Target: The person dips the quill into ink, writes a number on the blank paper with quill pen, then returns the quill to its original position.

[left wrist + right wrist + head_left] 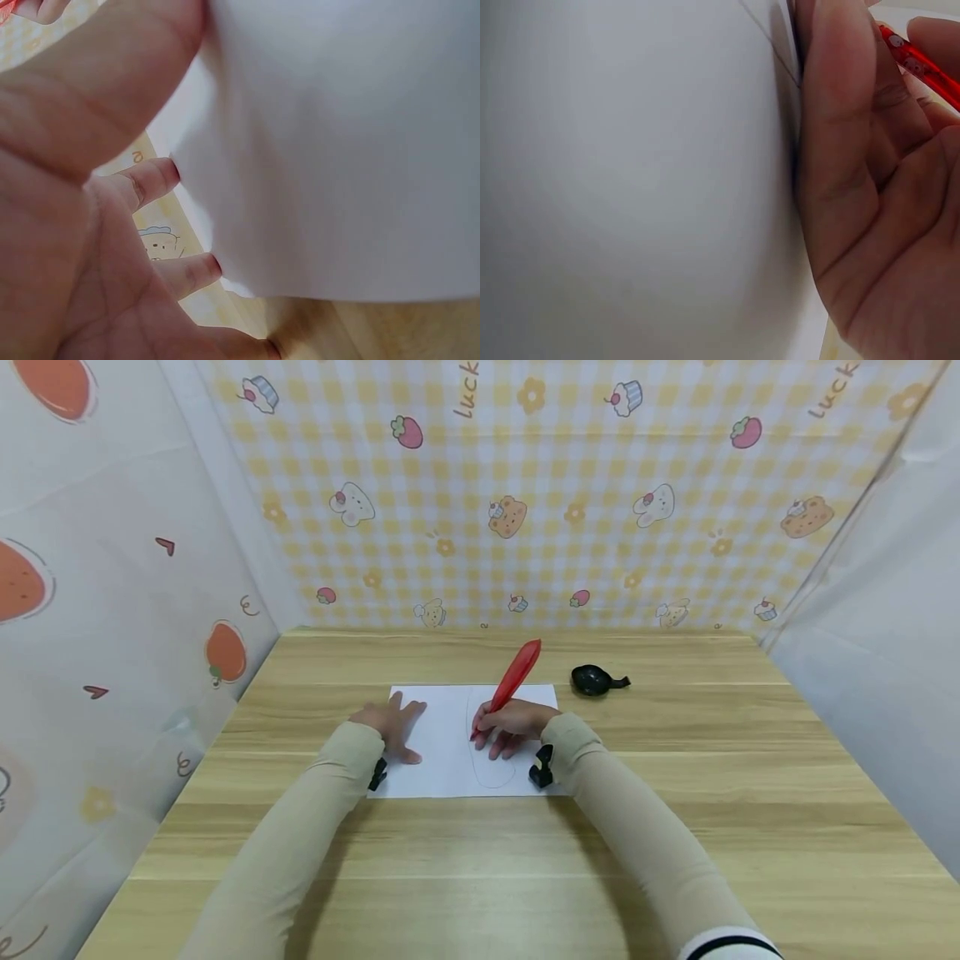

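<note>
A pale wooden plank table [675, 827] stands inside walls of yellow checked cloth [570, 485] printed with strawberries, cupcakes and the word "luck". On a white paper sheet [450, 752] the left hand [393, 727] presses flat, fingers spread, while the right hand [510, 727] pinches a red feather-shaped pen [513, 681] over a faint oval line. A small black rounded object [596, 680] lies nearby.

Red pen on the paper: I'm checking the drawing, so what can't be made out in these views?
- Pen tip: in the head view the right hand hides where the red pen meets the sheet of paper.
- Drawn outline: faint and small in the head view, partly under that hand; the right wrist view shows only a short stretch.
- Left hand: the left wrist view is blurred and cuts it off.
- Black object: too small to identify.
</note>
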{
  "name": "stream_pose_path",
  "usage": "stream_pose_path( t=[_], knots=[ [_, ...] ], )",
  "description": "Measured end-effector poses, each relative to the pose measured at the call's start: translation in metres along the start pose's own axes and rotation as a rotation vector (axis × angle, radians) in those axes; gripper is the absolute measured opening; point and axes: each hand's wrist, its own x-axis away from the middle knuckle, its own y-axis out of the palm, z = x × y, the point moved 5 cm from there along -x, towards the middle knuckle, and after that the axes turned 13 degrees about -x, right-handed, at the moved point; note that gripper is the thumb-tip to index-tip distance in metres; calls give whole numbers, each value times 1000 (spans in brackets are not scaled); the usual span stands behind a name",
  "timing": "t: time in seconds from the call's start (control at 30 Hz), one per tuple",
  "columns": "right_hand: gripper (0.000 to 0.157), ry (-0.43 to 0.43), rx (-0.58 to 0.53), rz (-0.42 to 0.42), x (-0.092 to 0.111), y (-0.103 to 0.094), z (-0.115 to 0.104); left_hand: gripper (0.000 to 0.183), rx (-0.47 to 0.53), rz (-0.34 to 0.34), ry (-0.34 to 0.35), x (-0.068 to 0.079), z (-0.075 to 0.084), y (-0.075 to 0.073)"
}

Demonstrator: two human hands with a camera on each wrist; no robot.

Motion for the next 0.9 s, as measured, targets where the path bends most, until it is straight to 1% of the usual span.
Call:
stream_pose_path(
  t=[0.27, 0.5, 0.73, 0.9],
  knots=[
    [17, 3, 54, -48, 0, 3, -1, 99, -16, 4, 12, 0, 0, -2],
    [17, -10, 67, -44, 3, 3, -4, 99, -30, 11, 20, 0, -1, -4],
    [16, -15, 84, -53, 3, 5, -3, 99, -22, 5, 4, 2, 1, -2],
    [15, -18, 117, -59, 3, 6, -4, 98, -22, 9, -1, 4, 1, -1]
  ],
)
